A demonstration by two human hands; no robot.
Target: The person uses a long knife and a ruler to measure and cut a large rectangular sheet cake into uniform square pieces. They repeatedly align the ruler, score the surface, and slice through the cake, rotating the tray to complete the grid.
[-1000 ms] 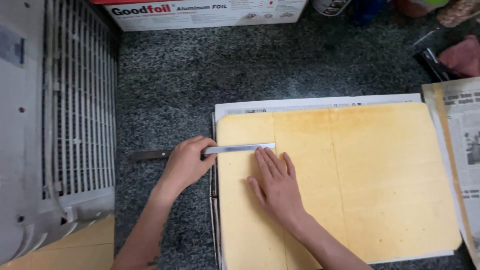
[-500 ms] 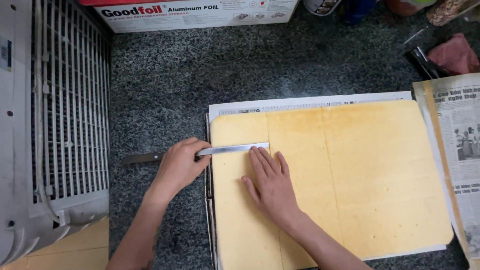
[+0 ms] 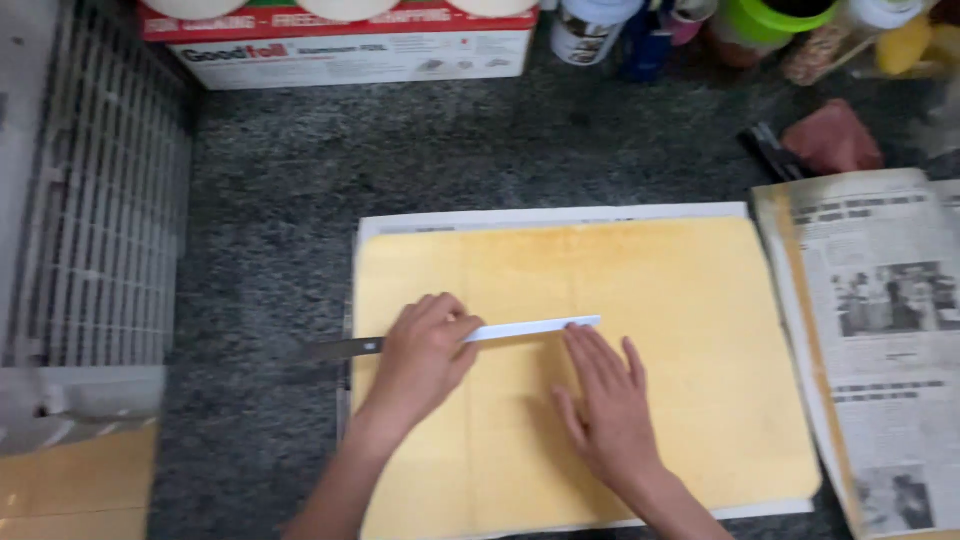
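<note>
My right hand point(image 3: 612, 408) lies flat, fingers spread and holding nothing, on the wide yellow sheet of sponge cake point(image 3: 590, 370), pressing it down near its middle. At nine o'clock from it my left hand point(image 3: 420, 362) has its fingers closed around the long knife with pale flat blade and dark handle point(image 3: 470, 334). The blade lies across the cake toward three o'clock, its tip just at my right fingertips; the handle end sticks out over the cake's left edge. The cake rests on white paper point(image 3: 520, 215) on the dark speckled stone desk point(image 3: 270, 250).

I judge the danger is the blade tip so close to my right fingers: a push could cut them. Also the soft cake could tear if I press unevenly.

At three o'clock lies a newspaper point(image 3: 880, 330). At nine o'clock stands a grey metal grille point(image 3: 90, 210). Far at twelve o'clock are a white and red cardboard box point(image 3: 350, 45) and some jars point(image 3: 700, 30).
</note>
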